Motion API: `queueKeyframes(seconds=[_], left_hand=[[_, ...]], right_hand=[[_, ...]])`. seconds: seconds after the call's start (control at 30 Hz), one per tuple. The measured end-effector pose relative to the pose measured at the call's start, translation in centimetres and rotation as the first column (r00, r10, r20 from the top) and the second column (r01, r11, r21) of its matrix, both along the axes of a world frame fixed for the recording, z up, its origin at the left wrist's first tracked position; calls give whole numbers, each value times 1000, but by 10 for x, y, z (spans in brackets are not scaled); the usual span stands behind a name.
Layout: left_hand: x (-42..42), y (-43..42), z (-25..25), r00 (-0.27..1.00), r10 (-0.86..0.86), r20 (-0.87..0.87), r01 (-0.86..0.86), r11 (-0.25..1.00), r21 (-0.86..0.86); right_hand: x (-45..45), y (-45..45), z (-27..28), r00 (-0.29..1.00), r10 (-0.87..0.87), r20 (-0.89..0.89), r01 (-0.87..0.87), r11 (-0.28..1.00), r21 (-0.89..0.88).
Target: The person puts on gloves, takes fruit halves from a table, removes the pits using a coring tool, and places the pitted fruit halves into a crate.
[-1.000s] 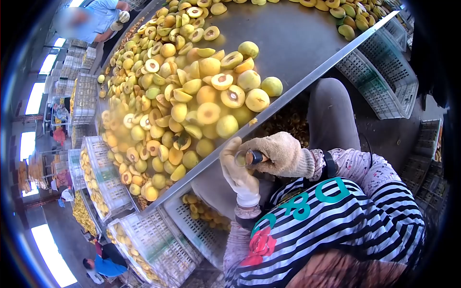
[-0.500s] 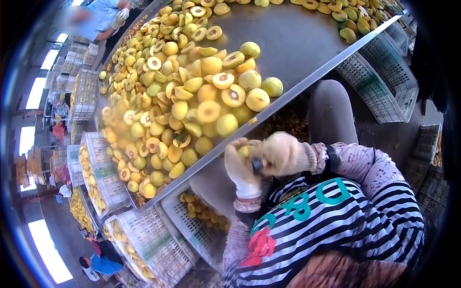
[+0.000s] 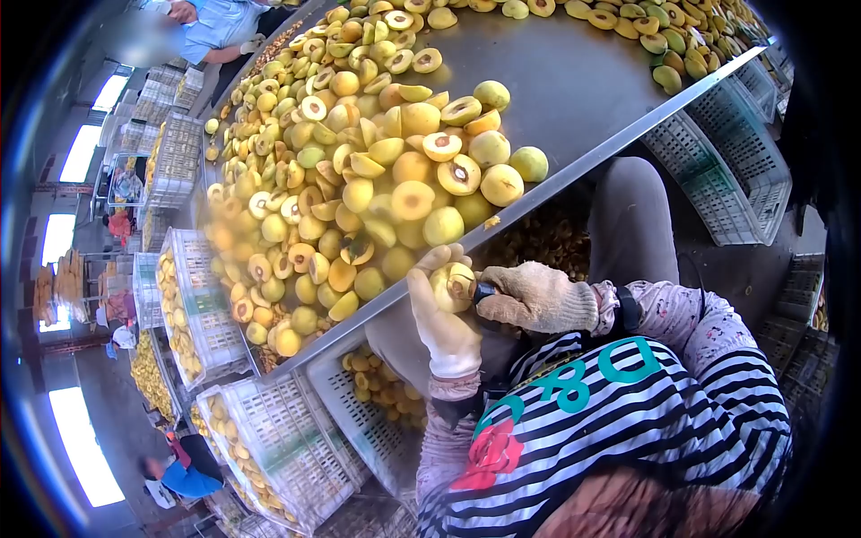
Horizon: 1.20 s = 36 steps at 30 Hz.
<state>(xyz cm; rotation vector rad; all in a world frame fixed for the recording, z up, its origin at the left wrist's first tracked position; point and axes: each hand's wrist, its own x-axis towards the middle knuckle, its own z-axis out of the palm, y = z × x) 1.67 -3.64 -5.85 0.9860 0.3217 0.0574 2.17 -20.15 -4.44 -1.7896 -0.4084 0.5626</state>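
Observation:
My left hand [image 3: 446, 314], in a white glove, is closed around a yellow peach [image 3: 451, 287] just off the near edge of the table. My right hand [image 3: 538, 300], in a beige knitted glove, grips a small tool with a dark handle [image 3: 484, 291]. The tool's end meets the right side of the peach; its working tip is too small to make out. Beyond the hands, a heap of halved peaches [image 3: 413, 201] covers the left part of the metal table [image 3: 574, 90], some with brown pits showing.
The table's raised metal rim [image 3: 619, 134] runs diagonally just beyond my hands. White crates [image 3: 287, 439] of fruit stand at the lower left, and another crate [image 3: 717, 170] stands at the right. Dark scraps [image 3: 538, 242] lie below the rim. A co-worker [image 3: 215, 31] is at the far left.
My left hand has turned and opened up around the peach, which now shows more fully. My right hand has drawn slightly to the right with the tool. The whole view has shifted a little.

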Motion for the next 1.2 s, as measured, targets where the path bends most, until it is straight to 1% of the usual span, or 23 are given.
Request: queueKeyframes(seconds=[0.1,0.2,0.3,0.4,0.43,0.47,0.5,0.53,0.57,0.6,0.63,0.67,0.7,0.73,0.77,0.8,0.9,0.93,1.03,1.07,1.13,1.17,1.2], left_hand=[[2,-4,0,997,64,-32,-63,997,45],[5,-4,5,992,58,-111,-51,997,65],[6,-2,9,995,6,-100,2,996,88],[2,-15,25,999,39,34,-46,972,229],[3,-20,24,988,63,140,-99,960,262],[2,-26,23,966,84,245,-155,945,289],[2,-29,23,933,100,347,-215,926,311],[1,-24,18,930,38,365,-172,924,343],[2,-16,21,931,-83,357,-111,864,491],[4,-6,28,923,-203,327,-50,779,625],[5,-4,34,907,-313,280,3,671,741],[4,-14,38,979,-138,148,54,883,467],[3,-17,34,959,-118,258,-34,855,517],[4,-19,28,924,-108,368,-125,822,556],[4,-18,22,878,-109,467,-214,782,585],[6,-16,18,809,-157,566,-347,650,676],[5,-15,18,773,-239,587,-410,518,751],[3,-12,22,828,-236,508,-265,634,727],[-1,-15,32,909,-172,379,-122,760,639],[1,-17,27,862,-191,470,-292,572,767],[11,-16,17,712,-271,648,-551,355,755],[11,-12,17,696,-331,638,-568,291,770],[12,-10,22,676,-389,625,-587,228,777]], right_hand=[[1,4,-9,1000,4,22,-3,1000,-20],[3,7,-9,999,14,-38,-16,998,-64],[4,8,-21,993,68,-100,-63,997,52],[3,13,-37,986,129,-106,-94,955,283],[3,14,-40,985,151,-90,-107,921,375],[2,15,-42,989,135,-61,-96,898,430],[3,13,-40,991,134,-20,-117,917,381],[5,10,-37,991,135,19,-133,934,331],[7,8,-34,989,135,57,-145,949,279],[6,5,-32,988,106,115,-132,959,251],[6,3,-30,991,110,81,-126,963,239],[7,3,-28,992,118,48,-125,966,226],[8,3,-27,992,127,19,-129,968,215],[3,5,-28,987,153,-56,-116,902,415],[3,5,-31,963,230,-141,-135,862,489],[4,5,-34,925,307,-223,-139,821,554],[7,4,-35,981,193,-21,-166,889,426],[6,4,-36,987,146,59,-158,917,367],[4,4,-28,988,97,118,-131,935,330],[1,10,-38,991,131,30,-129,863,489],[3,5,-30,910,303,-282,-117,842,527],[4,4,-31,891,338,-303,-133,833,537],[3,6,-31,966,217,-142,-122,863,490]])
